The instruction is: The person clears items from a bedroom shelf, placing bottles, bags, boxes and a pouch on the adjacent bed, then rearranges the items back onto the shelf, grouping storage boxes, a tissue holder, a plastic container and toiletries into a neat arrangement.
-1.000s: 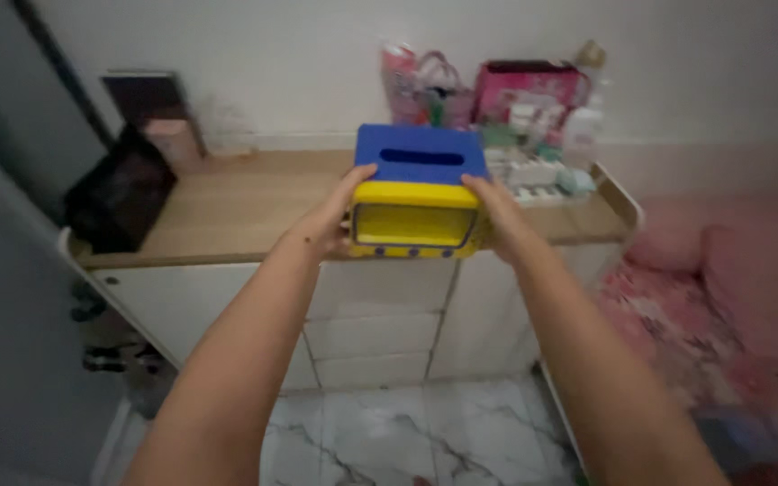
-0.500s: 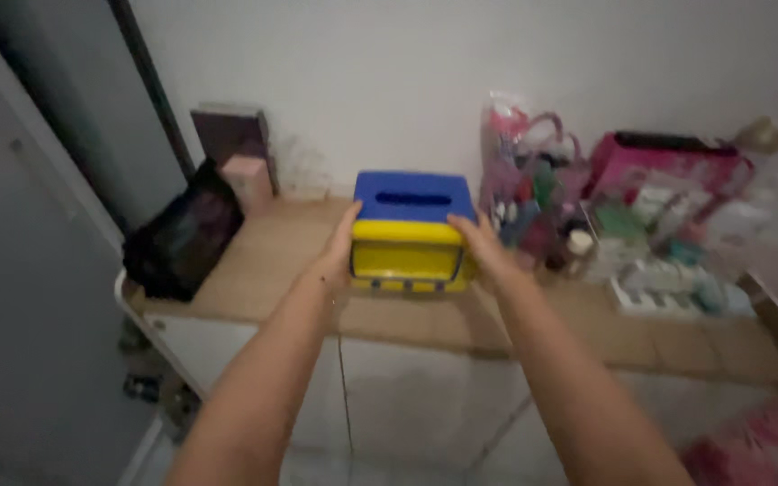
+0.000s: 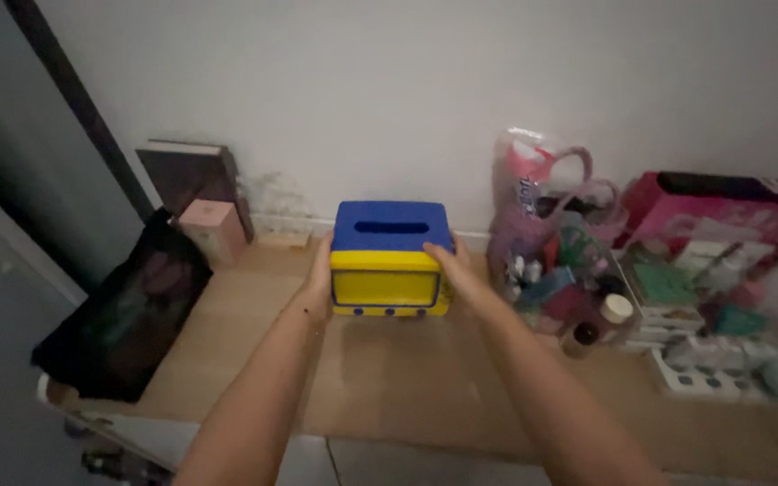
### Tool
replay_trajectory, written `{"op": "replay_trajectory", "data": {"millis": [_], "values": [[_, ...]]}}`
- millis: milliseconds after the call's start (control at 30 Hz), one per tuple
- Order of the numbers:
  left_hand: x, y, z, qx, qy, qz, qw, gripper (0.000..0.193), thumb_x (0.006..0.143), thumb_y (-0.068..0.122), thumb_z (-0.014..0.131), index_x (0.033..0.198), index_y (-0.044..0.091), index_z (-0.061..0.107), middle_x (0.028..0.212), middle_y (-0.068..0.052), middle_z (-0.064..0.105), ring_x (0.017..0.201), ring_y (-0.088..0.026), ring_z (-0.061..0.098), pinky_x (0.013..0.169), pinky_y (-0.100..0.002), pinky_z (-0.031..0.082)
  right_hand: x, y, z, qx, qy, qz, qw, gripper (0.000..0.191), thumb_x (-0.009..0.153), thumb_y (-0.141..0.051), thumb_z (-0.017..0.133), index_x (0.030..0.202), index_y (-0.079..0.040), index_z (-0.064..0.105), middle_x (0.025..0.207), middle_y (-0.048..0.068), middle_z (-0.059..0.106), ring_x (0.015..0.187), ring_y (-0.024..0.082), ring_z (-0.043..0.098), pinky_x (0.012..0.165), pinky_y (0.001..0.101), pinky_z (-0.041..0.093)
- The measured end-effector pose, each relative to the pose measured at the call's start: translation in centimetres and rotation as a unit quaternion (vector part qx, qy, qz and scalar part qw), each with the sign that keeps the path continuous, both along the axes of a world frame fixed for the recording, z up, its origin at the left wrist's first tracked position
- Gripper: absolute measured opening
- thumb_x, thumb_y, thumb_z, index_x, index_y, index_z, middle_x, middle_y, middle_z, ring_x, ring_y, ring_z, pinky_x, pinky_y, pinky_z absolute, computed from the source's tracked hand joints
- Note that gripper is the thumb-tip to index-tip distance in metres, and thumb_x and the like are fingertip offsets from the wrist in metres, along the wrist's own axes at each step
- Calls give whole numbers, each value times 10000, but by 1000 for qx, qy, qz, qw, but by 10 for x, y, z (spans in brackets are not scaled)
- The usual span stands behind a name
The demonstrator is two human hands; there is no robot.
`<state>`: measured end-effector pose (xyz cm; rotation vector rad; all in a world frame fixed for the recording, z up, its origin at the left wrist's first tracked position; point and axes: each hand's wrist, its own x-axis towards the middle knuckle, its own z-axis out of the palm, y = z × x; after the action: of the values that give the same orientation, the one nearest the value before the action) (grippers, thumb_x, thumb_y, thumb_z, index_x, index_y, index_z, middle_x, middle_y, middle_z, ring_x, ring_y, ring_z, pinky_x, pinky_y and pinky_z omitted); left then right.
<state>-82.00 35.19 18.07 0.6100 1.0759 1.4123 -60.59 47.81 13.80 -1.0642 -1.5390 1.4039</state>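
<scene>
A yellow box with a blue slotted lid, shaped like a small tissue holder, sits on the wooden desk near the white wall, its yellow front with a row of small blue knobs facing the camera. The left hand is pressed flat against the box's left side, and the right hand clasps its right side with the fingers lying over the upper corner of the lid, so the box is gripped between both palms. To the left, a black tablet-like panel leans at the desk's edge, with a small pink box and a dark book standing against the wall behind it. To the right of the box, just beside the right forearm, is a clear plastic bag with pink handles, then a crowd of small bottles and jars, and a pink case further right against the wall.
</scene>
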Motion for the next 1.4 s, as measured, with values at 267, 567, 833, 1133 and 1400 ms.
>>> {"op": "replay_trajectory", "data": {"millis": [267,567,833,1133,1400], "values": [[-47,47,-52,-10,-16,10,1000,746,975,627,268,1419,117,582,1332,-143,676,1231,-287,640,1022,-437,521,-26,-3,8,-69,-49,6,996,936,858,-479,655,1611,-130,222,1438,209,531,1314,360,552,1051,497,475],[-51,53,-50,-26,-52,-52,997,776,964,662,242,1409,125,583,1352,-115,672,1220,-282,651,1015,-428,519,-31,-6,19,-82,-12,-13,996,956,828,-474,656,1601,-129,213,1490,213,491,1315,355,561,1017,473,520],[-46,44,-23,-18,-41,-51,998,774,975,642,247,1426,109,582,1367,-126,673,1255,-295,644,1052,-440,513,-33,-15,27,-90,-44,-18,995,1030,804,-525,646,1621,-160,135,1533,250,428,1376,388,481,1071,538,438],[-15,11,3,92,385,336,855,581,1037,356,488,1480,-18,449,1479,-267,529,1388,-398,504,1176,-480,382,-9,-8,5,-44,5,-91,995,922,843,-630,604,1585,-161,321,1584,98,399,1442,274,400,1109,444,366],[141,-21,13,463,411,113,777,537,1096,160,532,1573,-8,355,1620,-243,388,1492,-407,434,1243,-459,363,98,-83,-31,18,31,-58,998,576,974,-411,599,1458,-100,556,1385,40,618,1200,184,581,955,318,497]]}}
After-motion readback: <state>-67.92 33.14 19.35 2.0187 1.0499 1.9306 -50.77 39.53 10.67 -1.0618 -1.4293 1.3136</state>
